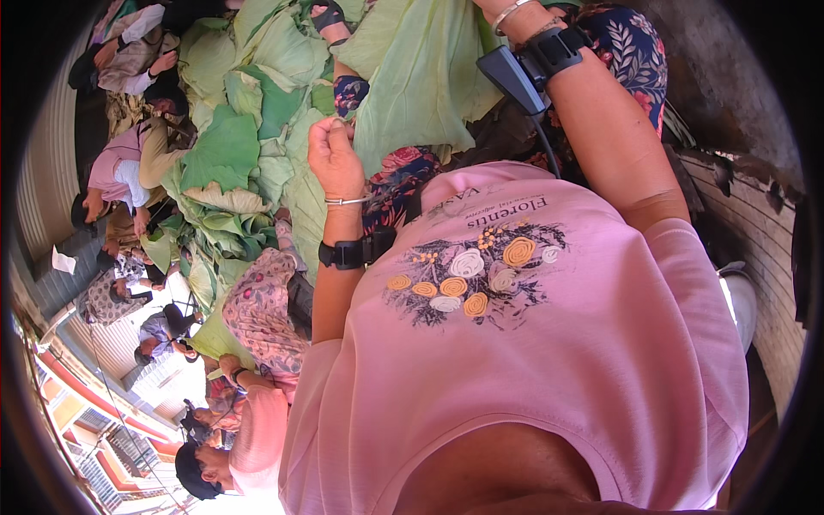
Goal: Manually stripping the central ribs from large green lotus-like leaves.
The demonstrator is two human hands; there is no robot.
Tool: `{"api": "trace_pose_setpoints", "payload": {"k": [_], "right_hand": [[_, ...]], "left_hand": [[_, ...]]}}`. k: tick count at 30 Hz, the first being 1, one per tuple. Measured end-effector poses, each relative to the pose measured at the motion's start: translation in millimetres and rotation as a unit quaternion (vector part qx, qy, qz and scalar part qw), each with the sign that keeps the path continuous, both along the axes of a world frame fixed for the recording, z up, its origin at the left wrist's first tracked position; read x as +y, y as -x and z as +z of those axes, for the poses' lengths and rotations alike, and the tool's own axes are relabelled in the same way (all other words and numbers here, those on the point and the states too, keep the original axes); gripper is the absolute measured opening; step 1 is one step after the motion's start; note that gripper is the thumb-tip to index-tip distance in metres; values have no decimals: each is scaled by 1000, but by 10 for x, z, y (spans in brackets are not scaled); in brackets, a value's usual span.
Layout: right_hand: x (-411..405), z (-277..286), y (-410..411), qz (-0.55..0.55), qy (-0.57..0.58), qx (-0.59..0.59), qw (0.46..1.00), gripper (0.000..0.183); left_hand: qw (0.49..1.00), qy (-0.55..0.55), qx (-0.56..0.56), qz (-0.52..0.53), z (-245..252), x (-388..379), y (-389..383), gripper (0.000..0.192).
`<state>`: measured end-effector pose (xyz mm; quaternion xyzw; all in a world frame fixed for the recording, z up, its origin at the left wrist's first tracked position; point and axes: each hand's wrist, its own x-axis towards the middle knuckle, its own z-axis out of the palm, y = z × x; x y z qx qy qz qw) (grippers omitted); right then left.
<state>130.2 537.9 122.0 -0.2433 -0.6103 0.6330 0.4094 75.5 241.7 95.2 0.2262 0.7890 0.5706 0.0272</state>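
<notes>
A large pale-green lotus leaf (412, 84) spreads over my lap, its folds hanging down between my arms. My left hand (336, 154) has its thumb and curled fingers closed at the leaf's left edge. A silver bangle and a black wrist strap (347, 254) sit on that arm. At the top rim, only the wrist side of my right hand (496, 5) shows; its fingers are cut off by the picture. That wrist carries a bangle and a black strap with a boxy device (512, 78), from which a cable runs down.
A heap of lotus leaves (270, 103) covers the ground ahead and to the left. Several people sit around it, the nearest in a pink top (257, 425). My sandalled foot (329, 19) rests among the leaves. A plank wall (740, 225) stands on my right.
</notes>
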Motion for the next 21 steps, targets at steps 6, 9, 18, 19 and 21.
{"api": "trace_pose_setpoints", "payload": {"k": [6,9,18,19,21], "right_hand": [[-15,-40,21,40,36,67,996,12],[28,-103,66,28,32,53,998,12],[28,-53,19,-38,-36,-3,999,13],[30,-60,23,-31,-18,8,999,14],[30,-67,25,-23,-1,19,1000,14]], "left_hand": [[999,5,-49,-3,67,58,-54,12],[999,1,-46,-5,53,59,-56,12],[994,106,8,40,-117,-151,38,11],[994,100,-2,46,-94,-128,16,11],[994,93,-12,54,-84,-129,8,10]]}}
